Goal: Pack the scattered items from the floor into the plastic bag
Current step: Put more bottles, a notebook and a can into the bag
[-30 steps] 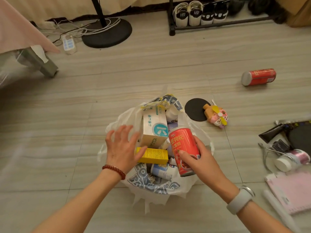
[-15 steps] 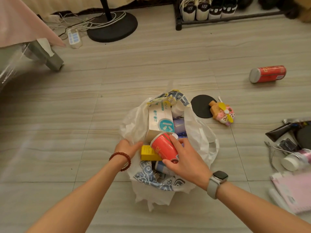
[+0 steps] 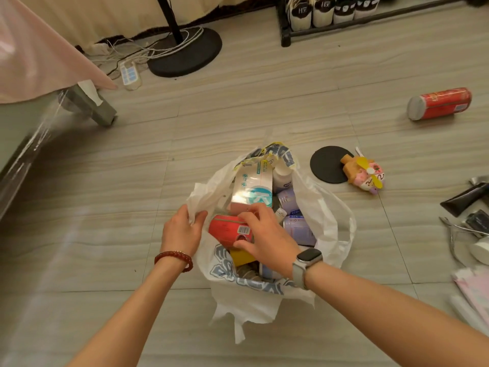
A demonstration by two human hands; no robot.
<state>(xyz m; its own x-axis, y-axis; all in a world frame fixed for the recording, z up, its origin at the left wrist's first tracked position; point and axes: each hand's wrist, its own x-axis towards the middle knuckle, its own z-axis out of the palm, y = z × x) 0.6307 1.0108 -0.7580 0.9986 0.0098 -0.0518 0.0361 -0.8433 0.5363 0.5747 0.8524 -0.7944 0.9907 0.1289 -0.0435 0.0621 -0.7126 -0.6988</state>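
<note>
A white plastic bag [image 3: 330,223] with blue print sits open on the floor in the middle. My left hand [image 3: 182,231] pinches its left rim. My right hand [image 3: 267,234] grips a red can [image 3: 225,229] lying on its side inside the bag, on top of a yellow box [image 3: 242,256]. A white and teal box [image 3: 252,189], a white bottle [image 3: 281,176] and lilac cans [image 3: 299,229] are also in the bag. On the floor lie a second red can [image 3: 439,103], a black disc [image 3: 329,165] and a small pink toy [image 3: 363,174].
Black tubes [image 3: 465,198], nail nippers [image 3: 455,231], a white jar [image 3: 481,250] and pink packets [image 3: 473,287] lie at the right edge. A fan base [image 3: 185,55] with cables and a power strip [image 3: 129,72] stand at the back, next to a shoe rack [image 3: 285,35]. A bed leg [image 3: 90,107] is at the left.
My right hand has lowered the red can from upright above the bag to lying on its side inside it. My left hand went from open over the bag to pinching its left rim.
</note>
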